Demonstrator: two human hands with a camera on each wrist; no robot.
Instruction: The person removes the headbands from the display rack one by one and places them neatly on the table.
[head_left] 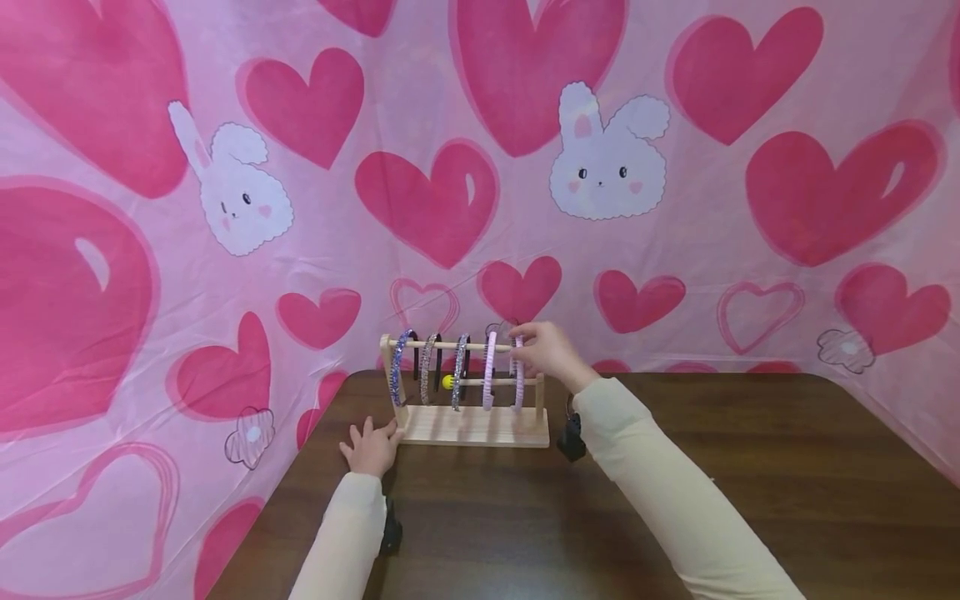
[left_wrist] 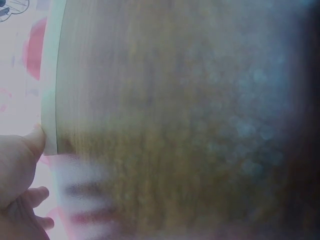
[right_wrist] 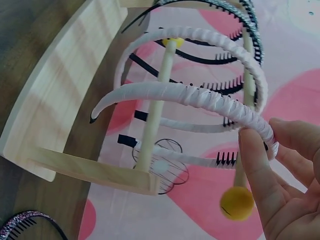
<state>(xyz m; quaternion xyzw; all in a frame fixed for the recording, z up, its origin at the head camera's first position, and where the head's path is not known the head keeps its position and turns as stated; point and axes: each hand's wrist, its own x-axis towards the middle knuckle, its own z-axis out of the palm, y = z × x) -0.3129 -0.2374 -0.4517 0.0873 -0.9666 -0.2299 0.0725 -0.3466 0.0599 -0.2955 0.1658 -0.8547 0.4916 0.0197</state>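
Pink, heart-printed cloth [head_left: 408, 108] fills the upper part of the head view behind a dark brown table [head_left: 810, 467], on which a pale wooden rack [head_left: 468, 427] stands low in the centre. Along its rods, from left to right, come a blue glittery headband [head_left: 397, 371], a brownish beaded headband [head_left: 426, 371], a silvery headband [head_left: 457, 375], the inner lilac headband [head_left: 489, 375] and the outer lilac headband [head_left: 518, 383]; a small yellow ball [head_left: 448, 382] caps the lower rod's left end. The right hand [head_left: 553, 357], at the rack's right end, pinches the outer lilac headband near its top. The left hand [head_left: 370, 450] holds nothing; its fingers are spread, and its thumb touches the left end of the base. Blurred brown tabletop takes up most of the left wrist view, with the left hand at the lower left edge, thumb tip against the end of the base's pale strip. In the right wrist view, thumb and fingers at lower right grip the wrapped outer lilac headband narrowly, and the lower rod passes between its two legs. A second yellow ball [right_wrist: 237, 203] shows just below the fingers' left side, and a loose glittery headband [right_wrist: 19, 220] enters the lower left corner.
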